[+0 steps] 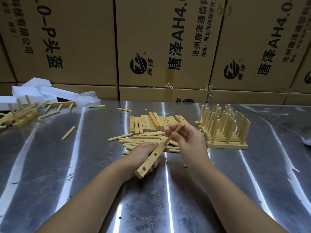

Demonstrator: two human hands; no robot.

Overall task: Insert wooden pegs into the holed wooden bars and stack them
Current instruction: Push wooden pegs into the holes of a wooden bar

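My left hand (140,153) grips a holed wooden bar (149,161) from below, tilted, with two empty holes showing. My right hand (186,140) pinches a wooden peg (175,132) whose lower end sits in the bar's top hole. Behind the hands lies a heap of loose pegs (143,140) and a row of bare holed bars (151,124). To the right stands a stack of pegged bars (223,130) with pegs pointing up.
The work surface is a shiny metal table (84,165). More pegged bars and stray pegs (21,113) lie at the far left beside white foam blocks (33,91). Single pegs (68,133) are scattered about. Cardboard boxes (159,47) wall off the back.
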